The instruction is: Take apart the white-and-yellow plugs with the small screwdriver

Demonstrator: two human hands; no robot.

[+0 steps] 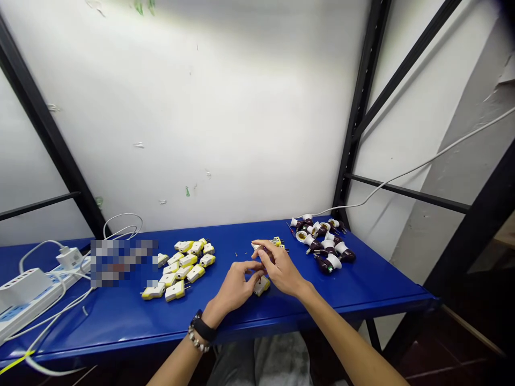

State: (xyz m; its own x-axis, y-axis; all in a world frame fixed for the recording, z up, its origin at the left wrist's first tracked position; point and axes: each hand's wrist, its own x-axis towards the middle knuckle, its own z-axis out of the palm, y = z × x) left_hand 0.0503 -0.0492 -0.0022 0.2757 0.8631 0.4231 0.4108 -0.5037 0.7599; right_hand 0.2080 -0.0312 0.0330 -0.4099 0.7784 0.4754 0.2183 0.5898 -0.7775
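My left hand (238, 287) and my right hand (281, 268) meet over the middle of the blue shelf (354, 289). Their fingers pinch a small part between them, too small to name. A yellow-and-white plug adapter (261, 286) lies on the shelf just under my hands, touching my left fingers. A few more small yellow parts (277, 242) sit right behind my right hand. My left wrist wears a black band and a bead bracelet.
A pile of several yellow-and-white plug adapters (183, 268) lies left of my hands. A heap of dark brown and white lamp sockets (324, 241) sits at the back right. A white power strip (24, 295) with cables rests far left. Black rack posts stand on both sides.
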